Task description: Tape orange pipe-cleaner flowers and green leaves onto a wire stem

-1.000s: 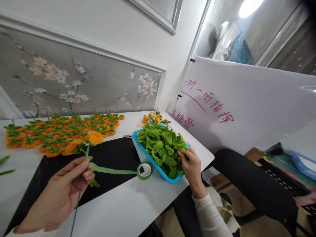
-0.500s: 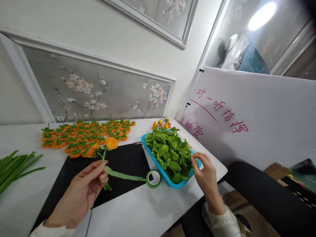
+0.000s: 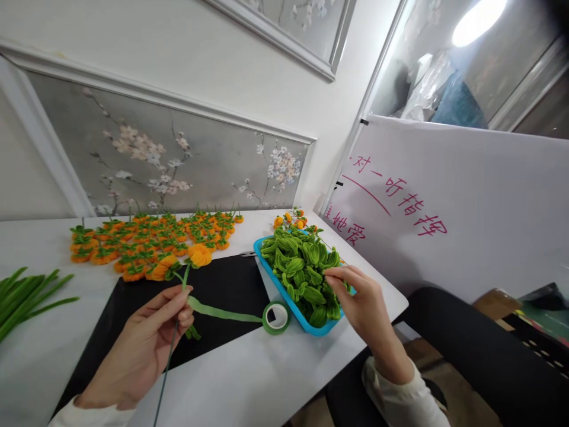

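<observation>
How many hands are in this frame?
2: the left hand, holding a flower stem over the table; the right hand, at the green leaves in the blue tray.

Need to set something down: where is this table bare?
Bare white tabletop: in front of the tape roll, between left hand and right hand; and between green strands and black mat. Crowded: back left, full of orange flowers, and the blue basket, heaped with green leaves.

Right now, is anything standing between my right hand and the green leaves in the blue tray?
Nothing visible: your right hand reaches over the right rim of the blue tray to the green leaves. The tape roll sits outside, left of the tray. Whether you're pinching a leaf, I can't tell.
</observation>
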`<state>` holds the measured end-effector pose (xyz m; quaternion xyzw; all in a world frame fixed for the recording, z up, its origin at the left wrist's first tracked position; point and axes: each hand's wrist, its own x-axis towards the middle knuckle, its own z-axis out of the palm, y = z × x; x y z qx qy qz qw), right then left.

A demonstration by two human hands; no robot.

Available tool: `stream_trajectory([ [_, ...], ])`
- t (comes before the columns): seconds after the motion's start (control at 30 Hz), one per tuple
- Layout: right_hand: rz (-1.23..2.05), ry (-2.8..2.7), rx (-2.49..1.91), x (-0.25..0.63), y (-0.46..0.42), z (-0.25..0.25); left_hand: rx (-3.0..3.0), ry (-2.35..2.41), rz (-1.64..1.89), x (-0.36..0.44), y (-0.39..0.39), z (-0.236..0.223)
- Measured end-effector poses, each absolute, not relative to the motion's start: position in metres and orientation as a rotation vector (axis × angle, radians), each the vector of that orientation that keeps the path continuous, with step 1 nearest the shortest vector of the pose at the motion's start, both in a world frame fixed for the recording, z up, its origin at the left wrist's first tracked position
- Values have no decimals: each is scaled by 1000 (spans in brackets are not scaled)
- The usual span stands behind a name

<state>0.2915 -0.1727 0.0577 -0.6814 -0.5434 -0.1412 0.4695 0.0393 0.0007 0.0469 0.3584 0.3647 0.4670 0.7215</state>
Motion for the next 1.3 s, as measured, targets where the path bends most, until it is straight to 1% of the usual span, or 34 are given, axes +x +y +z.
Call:
stream_trajectory([
  [0.17,-435,-1625,-1884,283,-155,63,802,793,1020,38,-3,47],
  [0.33,-512,-1845,-2036,279,-146,56,806,749,1026,36,-1,43],
  [0.43,-507,-1791,-2024,282,-143,50,813,749,1003,35,1,42],
  [0.57,-437,-1510,-1864,288,-139,48,823,750,972,35,-1,40],
  [0.63,-354,-1326,-1751,283,-137,49,850,756,933,35,-4,39],
  [0.73,-104,-1185,-1555,260,-132,53,881,743,872,34,-9,39],
  [0.9,410,-1308,-1281,205,-113,53,923,760,869,33,-16,41],
  [0.97,497,-1320,-1202,189,-102,49,927,761,851,32,-17,42],
  [1.03,487,-1330,-1170,179,-92,45,917,756,832,32,-17,42],
  [1.1,410,-1362,-1179,173,-84,41,907,751,829,31,-18,41],
  [1.3,28,-1402,-1229,170,-74,34,899,747,816,29,-19,40],
])
